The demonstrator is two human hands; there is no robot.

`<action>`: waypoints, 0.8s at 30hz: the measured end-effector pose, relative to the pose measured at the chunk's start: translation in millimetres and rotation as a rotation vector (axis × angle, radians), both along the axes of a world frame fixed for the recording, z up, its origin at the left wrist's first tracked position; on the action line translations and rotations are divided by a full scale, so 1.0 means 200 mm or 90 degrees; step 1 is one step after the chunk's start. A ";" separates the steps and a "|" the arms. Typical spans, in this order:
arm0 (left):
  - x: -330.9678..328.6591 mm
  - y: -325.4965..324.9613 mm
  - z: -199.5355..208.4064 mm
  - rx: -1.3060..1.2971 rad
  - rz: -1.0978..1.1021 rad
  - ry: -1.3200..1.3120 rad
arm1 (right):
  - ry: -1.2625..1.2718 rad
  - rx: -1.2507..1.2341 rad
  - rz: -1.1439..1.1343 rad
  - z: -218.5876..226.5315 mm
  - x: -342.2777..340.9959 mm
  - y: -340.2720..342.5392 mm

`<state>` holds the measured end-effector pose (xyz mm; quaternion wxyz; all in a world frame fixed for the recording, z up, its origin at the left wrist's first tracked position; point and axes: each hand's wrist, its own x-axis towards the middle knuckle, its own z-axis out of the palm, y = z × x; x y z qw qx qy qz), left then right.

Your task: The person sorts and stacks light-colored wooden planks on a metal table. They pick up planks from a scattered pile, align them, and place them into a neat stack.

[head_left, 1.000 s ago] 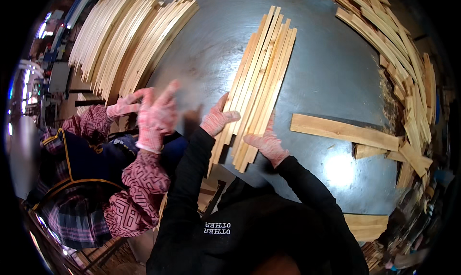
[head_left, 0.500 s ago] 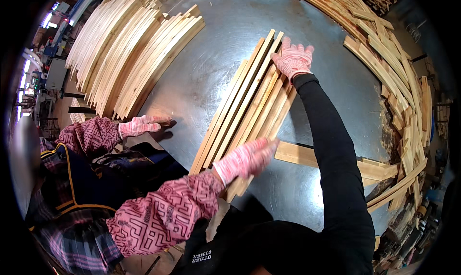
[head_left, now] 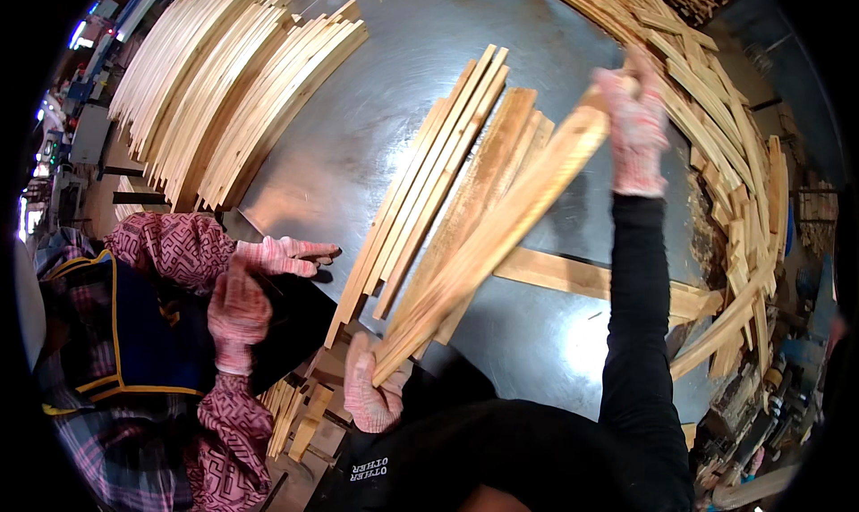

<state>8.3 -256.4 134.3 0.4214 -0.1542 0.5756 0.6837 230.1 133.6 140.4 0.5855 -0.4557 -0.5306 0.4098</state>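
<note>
A pale wooden board [head_left: 510,235] lies slantwise between my hands, slightly blurred. My right hand [head_left: 633,123], in a pink-and-white knit glove and smeared by motion, grips its far end. At the near end, close to my body, my left hand [head_left: 371,389] in a similar glove has its fingers around the wood. Under and beside this board, more boards [head_left: 483,190] rest on the metal table [head_left: 376,92]. Left of them lies a row of narrow strips [head_left: 420,181], set close together.
A co-worker's gloved hands [head_left: 240,315] [head_left: 286,254] are at the left table edge. Stacked strips [head_left: 233,83] fill the far left. Loose offcuts [head_left: 716,127] line the right rim, and a single plank [head_left: 564,275] lies crosswise. More wood pieces [head_left: 309,418] sit below the table.
My right hand has swung right, carrying the board's far end away from the bundle. My left hand has come into view at its near end. The co-worker's nearer hand has withdrawn leftward.
</note>
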 end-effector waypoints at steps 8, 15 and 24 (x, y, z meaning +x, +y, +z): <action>-0.11 0.78 0.29 0.191 -0.578 0.315 | -1.079 -0.087 0.507 0.26 0.64 -0.65; 0.25 1.44 0.17 0.127 -0.799 0.332 | -0.476 -0.371 0.361 0.00 0.68 -1.49; 0.85 0.80 -0.28 0.099 -0.971 0.464 | 0.115 -0.436 -0.045 -0.21 0.51 -1.40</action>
